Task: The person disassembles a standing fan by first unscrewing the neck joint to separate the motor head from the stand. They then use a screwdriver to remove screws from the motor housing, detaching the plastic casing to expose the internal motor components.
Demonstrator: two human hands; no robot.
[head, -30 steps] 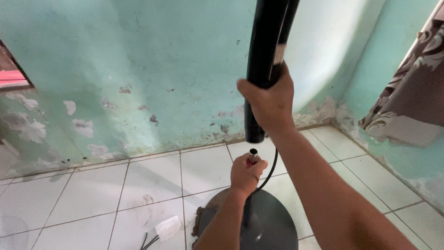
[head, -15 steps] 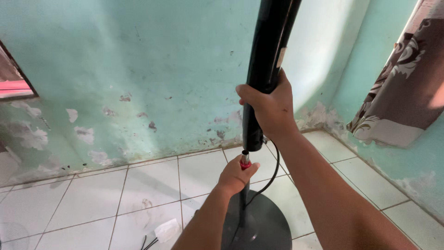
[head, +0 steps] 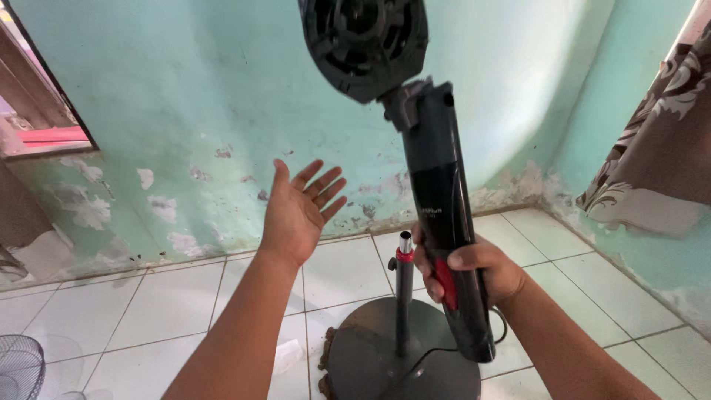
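Fingers [head: 474, 259] of the right hand [head: 470, 275] wrap tightly round the lower part of the black fan column [head: 444, 222], which tilts through the centre of the frame with the motor housing [head: 363, 41] at the top edge and its bottom end hanging just right of the pole. Spread wide and holding nothing, the left hand [head: 296, 215] hovers palm-up at centre left, apart from the thin metal pole [head: 404, 296] that stands upright on the round grey base [head: 370, 355] on the tiled floor [head: 148, 311].
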